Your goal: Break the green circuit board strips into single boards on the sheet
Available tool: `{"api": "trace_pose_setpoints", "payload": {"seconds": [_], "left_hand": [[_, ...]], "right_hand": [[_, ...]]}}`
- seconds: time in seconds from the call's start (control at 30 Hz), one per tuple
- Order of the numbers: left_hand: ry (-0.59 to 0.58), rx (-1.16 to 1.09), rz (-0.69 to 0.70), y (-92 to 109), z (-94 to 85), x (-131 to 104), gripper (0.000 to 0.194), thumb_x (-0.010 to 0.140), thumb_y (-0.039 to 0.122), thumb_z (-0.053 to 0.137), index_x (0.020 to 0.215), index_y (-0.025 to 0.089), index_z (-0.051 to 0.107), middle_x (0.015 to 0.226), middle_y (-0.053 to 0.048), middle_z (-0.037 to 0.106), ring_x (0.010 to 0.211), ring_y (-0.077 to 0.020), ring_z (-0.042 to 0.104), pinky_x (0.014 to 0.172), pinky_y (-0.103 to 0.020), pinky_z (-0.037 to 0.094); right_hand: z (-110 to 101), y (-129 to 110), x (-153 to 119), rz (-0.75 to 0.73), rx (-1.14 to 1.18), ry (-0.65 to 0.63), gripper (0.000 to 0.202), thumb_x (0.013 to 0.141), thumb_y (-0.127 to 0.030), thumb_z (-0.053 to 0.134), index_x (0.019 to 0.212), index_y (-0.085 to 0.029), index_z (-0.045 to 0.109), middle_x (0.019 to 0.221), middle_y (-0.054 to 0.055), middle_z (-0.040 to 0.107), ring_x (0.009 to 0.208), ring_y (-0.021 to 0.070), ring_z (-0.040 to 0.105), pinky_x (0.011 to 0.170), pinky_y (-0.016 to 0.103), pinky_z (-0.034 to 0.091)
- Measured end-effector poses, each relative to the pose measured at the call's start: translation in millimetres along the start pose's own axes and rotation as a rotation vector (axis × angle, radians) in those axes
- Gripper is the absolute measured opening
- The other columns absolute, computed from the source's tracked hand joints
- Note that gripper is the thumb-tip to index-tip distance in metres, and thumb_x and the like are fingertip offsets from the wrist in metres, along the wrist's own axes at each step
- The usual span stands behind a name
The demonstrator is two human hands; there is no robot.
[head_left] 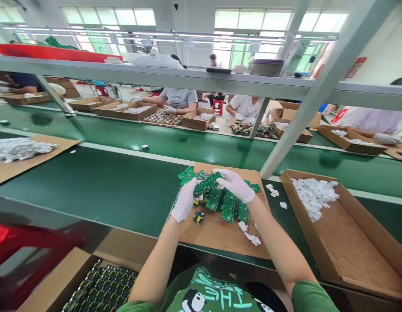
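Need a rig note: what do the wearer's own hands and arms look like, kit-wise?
Left hand and right hand: matching white gloves, fingers covered, cuffs ending around the wrists. No clear markings on them. Forearms uncovered. Sleeves: green, short, plain where visible. No cables seen on either arm.

Across the camera wearer's green fabric T-shirt (217, 305), pale mint capital letters (225, 297) read "THE", upside down in this view. Dark lettering on a grey fabric T-shirt (180, 99) farther back and print on a red rectangular sign (356, 67), upper right, cannot be read.
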State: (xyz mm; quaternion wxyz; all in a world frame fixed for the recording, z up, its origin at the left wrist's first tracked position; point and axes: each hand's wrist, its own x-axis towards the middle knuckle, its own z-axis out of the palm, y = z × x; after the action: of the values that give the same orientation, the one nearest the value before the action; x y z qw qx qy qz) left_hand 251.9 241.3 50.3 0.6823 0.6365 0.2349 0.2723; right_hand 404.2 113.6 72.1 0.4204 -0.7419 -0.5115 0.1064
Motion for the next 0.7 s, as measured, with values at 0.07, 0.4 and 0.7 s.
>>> {"api": "trace_pose_setpoints", "payload": {"seconds": [0.07, 0.4, 0.7], "left_hand": [[0.04, -0.019, -0.001, -1, -13.2, -6, 0.053, 0.084, 0.062, 0.05, 0.092, 0.014, 0.073, 0.085, -0.01, 0.072, 0.066, -0.017, 0.065, 0.057, -0.027, 0.052], [0.379, 0.019, 0.006, -27, -40.0, -23, 0.034, 0.075, 0.045, 0.07, 0.092, 0.016, 0.069, 0.076, -0.003, 0.068, 0.059, -0.0128, 0.058, 0.059, -0.025, 0.047], [0.097, 0.004, 0.041, -28, -44.9, -22, 0.044, 0.084, 0.045, 0.057, 0.113, 0.013, 0.063, 0.079, -0.005, 0.067, 0.064, -0.0141, 0.062, 0.064, -0.028, 0.052]], "right_hand": [[14, -8, 11, -0.02, -0.03, -0.047, 0.033, 0.091, -0.039, 0.048, 0.11, -0.019, 0.066, 0.088, 0.002, 0.071, 0.069, 0.0158, 0.066, 0.067, 0.029, 0.055], [74, -36, 40, 0.01, -0.368, -0.037, 0.016, 0.09, -0.028, 0.054, 0.096, -0.019, 0.067, 0.095, 0.012, 0.072, 0.093, 0.0268, 0.066, 0.086, 0.036, 0.047], [53, -28, 48, -0.056, -0.292, -0.194, 0.043, 0.093, -0.028, 0.05, 0.135, -0.02, 0.054, 0.122, 0.007, 0.069, 0.093, 0.0175, 0.069, 0.085, 0.03, 0.054]]}}
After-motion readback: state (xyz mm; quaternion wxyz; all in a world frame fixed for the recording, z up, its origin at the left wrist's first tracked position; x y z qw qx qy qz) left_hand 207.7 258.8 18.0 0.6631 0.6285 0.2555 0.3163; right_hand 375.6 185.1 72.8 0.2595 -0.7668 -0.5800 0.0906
